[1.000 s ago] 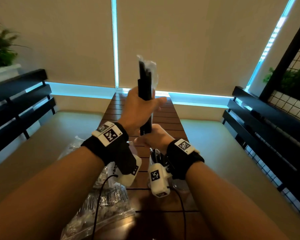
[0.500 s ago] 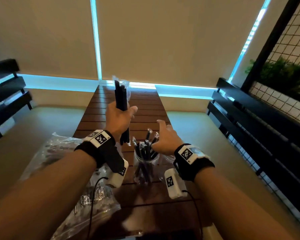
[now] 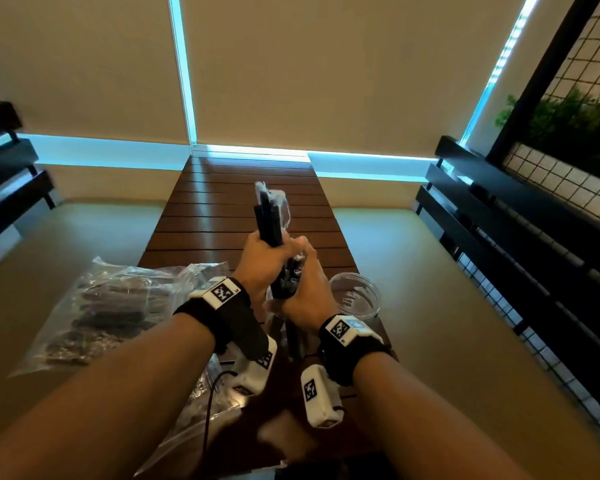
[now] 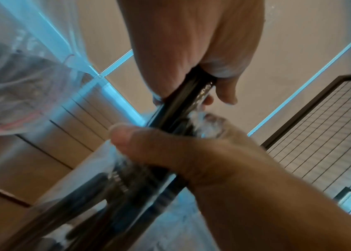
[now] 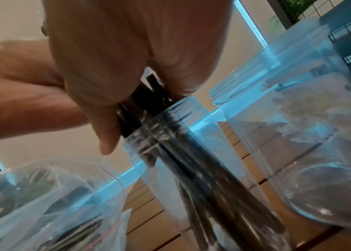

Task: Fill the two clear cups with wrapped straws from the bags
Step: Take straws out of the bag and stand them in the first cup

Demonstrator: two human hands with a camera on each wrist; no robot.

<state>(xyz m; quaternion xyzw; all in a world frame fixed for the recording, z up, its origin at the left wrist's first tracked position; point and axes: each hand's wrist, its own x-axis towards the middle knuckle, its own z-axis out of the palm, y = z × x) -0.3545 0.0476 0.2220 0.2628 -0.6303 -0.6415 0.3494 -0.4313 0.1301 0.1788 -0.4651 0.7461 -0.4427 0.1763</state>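
Observation:
My left hand (image 3: 265, 252) grips a bundle of black wrapped straws (image 3: 269, 216) upright, just above the nearer clear cup (image 5: 170, 178). That cup holds several straws (image 5: 194, 169) standing in it. My right hand (image 3: 303, 285) is curled round the tops of those straws at the cup's mouth, right under the left hand. In the left wrist view the left hand (image 4: 194, 56) holds the bundle (image 4: 189, 96) and the right hand (image 4: 191, 152) wraps the straws below. A second clear cup (image 3: 355, 296) stands empty to the right.
Clear plastic bags (image 3: 111, 306) with more dark straws lie on the table's left front corner. The slatted wooden table (image 3: 243, 202) runs away from me between two beige benches. Black railings line both sides.
My left hand has brought its bundle right and down over the nearer cup. My right hand, open beside the cup half a second ago, now closes round the straws in it.

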